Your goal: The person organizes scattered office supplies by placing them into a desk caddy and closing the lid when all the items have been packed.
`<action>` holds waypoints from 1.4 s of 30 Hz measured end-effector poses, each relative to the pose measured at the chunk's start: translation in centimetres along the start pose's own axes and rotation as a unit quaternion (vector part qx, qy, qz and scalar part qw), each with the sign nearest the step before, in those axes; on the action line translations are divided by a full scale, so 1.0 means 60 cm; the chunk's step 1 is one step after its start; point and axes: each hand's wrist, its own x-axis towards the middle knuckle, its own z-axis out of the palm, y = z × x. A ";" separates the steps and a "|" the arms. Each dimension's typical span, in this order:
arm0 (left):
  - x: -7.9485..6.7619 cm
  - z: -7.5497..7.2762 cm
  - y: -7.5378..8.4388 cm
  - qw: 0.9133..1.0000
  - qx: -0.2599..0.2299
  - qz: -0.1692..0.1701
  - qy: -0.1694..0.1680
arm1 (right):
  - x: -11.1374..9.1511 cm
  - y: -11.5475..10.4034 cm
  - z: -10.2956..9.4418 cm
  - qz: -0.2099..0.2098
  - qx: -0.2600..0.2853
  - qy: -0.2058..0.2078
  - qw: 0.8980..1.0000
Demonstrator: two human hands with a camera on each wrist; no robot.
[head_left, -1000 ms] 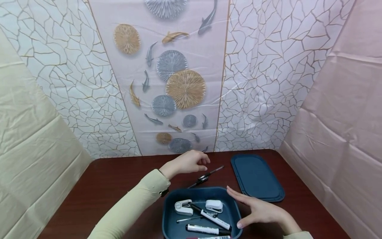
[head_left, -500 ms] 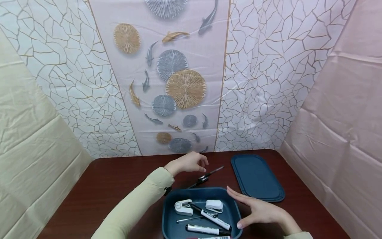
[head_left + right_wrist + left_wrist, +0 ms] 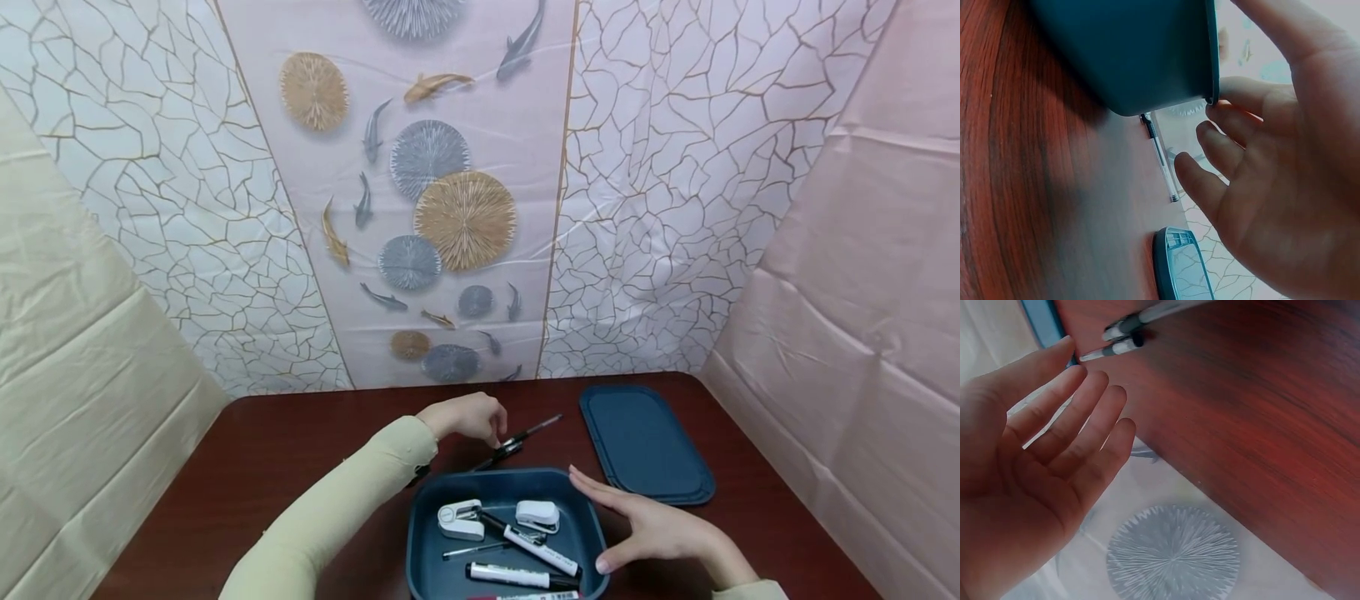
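Observation:
My left hand (image 3: 471,417) reaches down over two pens on the table behind the box, its fingertips right by their middle. In the left wrist view the fingers of the left hand (image 3: 1054,437) are loosely bent with nothing between them. One pen (image 3: 542,427) with a clear barrel points toward the lid; the other pen (image 3: 491,458) lies beside it, its near end running toward the box's back rim. My right hand (image 3: 652,529) rests extended fingers and thumb on the right rim of the dark blue box (image 3: 420,533). In the right wrist view the right hand's fingertips (image 3: 1210,128) touch or nearly touch the rim.
Inside the box lie a white hole-punch-like item (image 3: 460,521), a small white stapler (image 3: 537,515), a thin pen (image 3: 475,551), black-capped white markers (image 3: 517,575) and a red marker (image 3: 525,596). A blue lid (image 3: 647,442) lies flat at the back right. Patterned cloth hangs behind the table.
My left hand has come down and slightly toward me, its fingertips now beside the pens. My right hand stays at the box's rim; the box and its contents keep their places.

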 end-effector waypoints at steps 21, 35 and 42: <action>0.005 0.048 -0.014 0.997 0.055 0.003 -0.048 | -0.002 -0.002 0.001 -0.009 -0.002 0.005 1.000; 0.001 0.057 -0.015 0.998 0.057 -0.013 -0.033 | -0.001 0.001 0.002 -0.009 -0.003 0.006 1.000; -0.002 0.056 -0.019 0.998 0.042 -0.021 -0.038 | -0.001 -0.002 0.001 0.000 -0.002 0.006 1.000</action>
